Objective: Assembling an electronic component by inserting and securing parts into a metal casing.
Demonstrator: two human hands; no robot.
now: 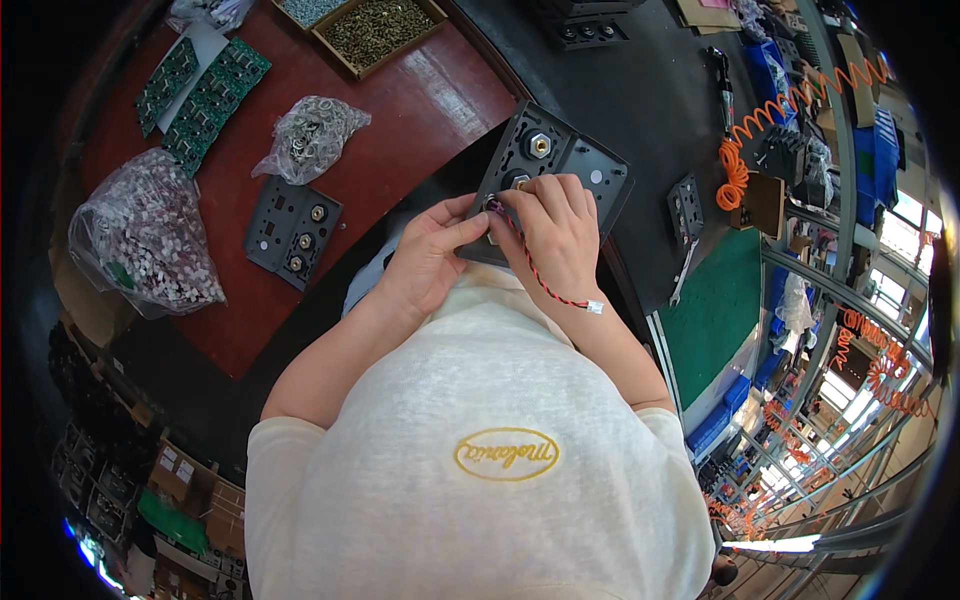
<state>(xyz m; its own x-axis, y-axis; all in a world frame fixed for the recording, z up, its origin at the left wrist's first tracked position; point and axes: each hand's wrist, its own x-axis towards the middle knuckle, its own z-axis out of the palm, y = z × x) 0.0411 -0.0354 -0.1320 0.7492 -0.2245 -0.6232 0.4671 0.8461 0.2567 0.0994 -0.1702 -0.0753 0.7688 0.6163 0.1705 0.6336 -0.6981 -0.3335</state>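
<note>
A dark grey metal housing panel (pixel 607 178) is held tilted in front of my body, with round brass-centred fittings (pixel 540 146) in a row along one side. My left hand (pixel 428 255) is closed on its near left edge, the thumb lying on top by the lowest fitting. Over the panel, my right hand (pixel 556 232) pinches a red and black twisted wire (pixel 535 268) close to that same fitting. The wire trails down across the right hand to a white plug (pixel 594 307) at the wrist. The fingertips partly hide the pinched wire end, which shows some purple.
Another grey panel with fittings (pixel 292 232) lies on the red table (pixel 400 130), beside a bag of metal rings (pixel 315 138), a bag of white connectors (pixel 150 235), green circuit boards (pixel 215 100) and a box of brass parts (pixel 378 32). To the right are a wrench (pixel 684 272) and an orange coiled hose (pixel 733 175).
</note>
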